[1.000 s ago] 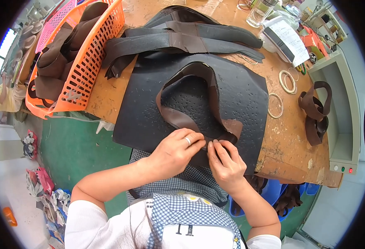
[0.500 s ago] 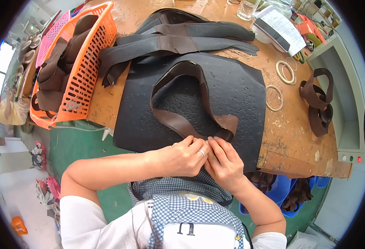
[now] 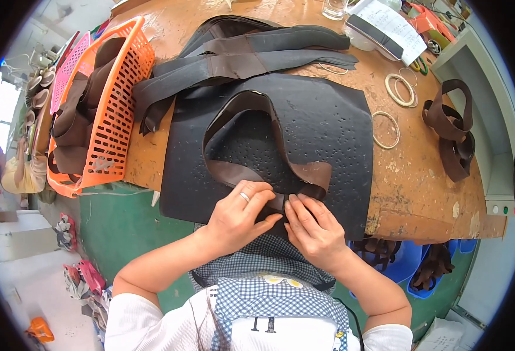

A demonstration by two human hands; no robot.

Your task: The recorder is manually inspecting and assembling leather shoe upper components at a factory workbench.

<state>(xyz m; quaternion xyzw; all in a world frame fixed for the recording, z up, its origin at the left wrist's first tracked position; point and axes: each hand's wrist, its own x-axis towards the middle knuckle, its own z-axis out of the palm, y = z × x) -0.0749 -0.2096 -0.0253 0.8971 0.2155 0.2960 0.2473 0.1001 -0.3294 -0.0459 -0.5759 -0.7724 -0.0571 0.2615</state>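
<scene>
A long brown leather-like strip (image 3: 279, 137) lies in a loop on the black pitted mat (image 3: 345, 134), standing partly on its edge. Its near part runs between my two hands. My right hand (image 3: 315, 229) pinches the strip at the near edge of the mat, fingers pressed together. Just left of it, my left hand (image 3: 237, 215) has its thumb apart from its bent fingers, and the fingertips are beside or lightly on the strip. The spot under the right fingertips is hidden.
Long dark strips (image 3: 234, 67) lie stacked behind the mat. An orange basket (image 3: 114, 111) of brown strips stands left. Cream rings (image 3: 401, 90) and coiled brown strips (image 3: 449, 126) lie right, before a grey machine housing (image 3: 480, 76). Blue bins (image 3: 401, 263) sit below the table; another person (image 3: 23, 169) is far left.
My left hand has drawn back to the left from the right hand, its thumb parting from its fingers. The right hand still pinches the strip. The whole view has shifted slightly.
</scene>
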